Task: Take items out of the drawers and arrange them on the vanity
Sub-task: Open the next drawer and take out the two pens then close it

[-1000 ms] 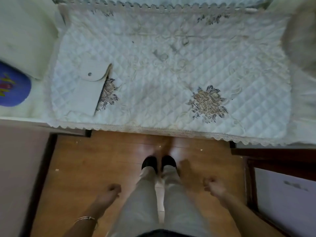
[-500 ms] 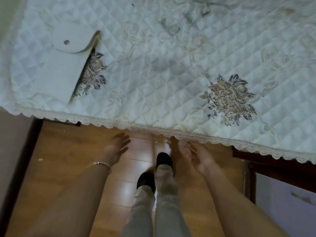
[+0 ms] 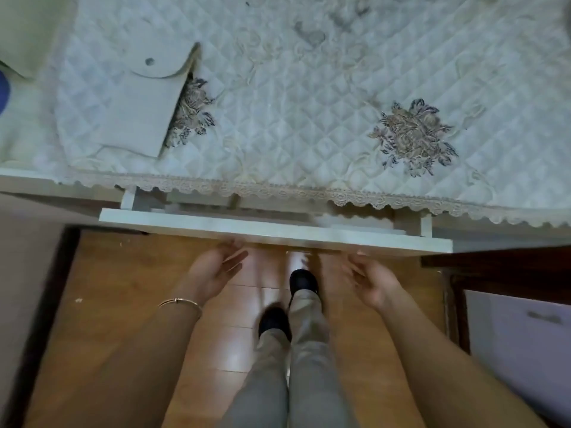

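The vanity top is covered by a white quilted cloth (image 3: 309, 97) with a lace edge and two embroidered flowers. Under that edge a white drawer (image 3: 272, 231) stands pulled out a short way. Only a narrow, blurred strip of its inside shows, so I cannot tell its contents. My left hand (image 3: 216, 268) and my right hand (image 3: 372, 279) are palm-up just below the drawer front. Their fingers are spread, with the tips at its lower edge. A bracelet sits on my left wrist. A flat white pouch (image 3: 129, 106) with a snap flap lies on the cloth at the left.
A dark wooden cabinet (image 3: 500, 267) stands at the right, with a pale drawer front (image 3: 525, 338) below it. A blue object (image 3: 3, 88) peeks in at the far left. Beneath the drawer is wooden floor (image 3: 123, 304), with my legs and black shoes (image 3: 302, 282).
Both hands rose from my sides to the vanity's front edge. The drawer, shut half a second ago, has slid out towards me. The view has moved closer to the vanity.
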